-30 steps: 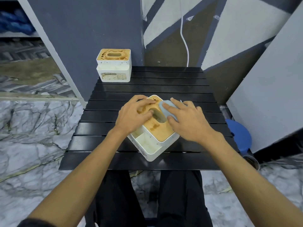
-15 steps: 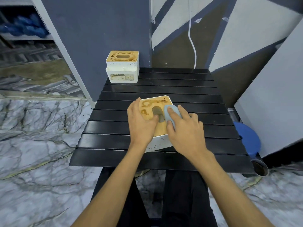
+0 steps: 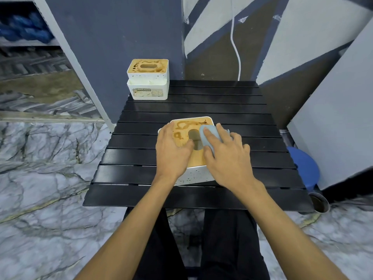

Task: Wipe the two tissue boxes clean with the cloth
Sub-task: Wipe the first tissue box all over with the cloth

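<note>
Tissue box one [image 3: 196, 158] sits in the middle of the black surface [image 3: 222, 110], a bit closer to the near edge than to the far edge. Bare black slats lie open on its left, its right and behind it. Its long side runs away from the person, turned a little to one side, and its white spotted front faces the person. Its wood lid has brown stains and an oval hole in the middle; the hole is dark, so I cannot tell what is inside. The left hand [image 3: 173, 152] lies flat on the left part of the lid, fingers fairly straight, thumb by the hole. The right hand [image 3: 228, 158] presses the light blue cloth [image 3: 203, 141] onto the right part of the lid with spread, straight fingers. Tissue box two [image 3: 148, 79] stands well apart at the far left corner, just beside the dark wall. Its label faces the person, its oval hole runs left to right, and it has an open white pocket in front.
</note>
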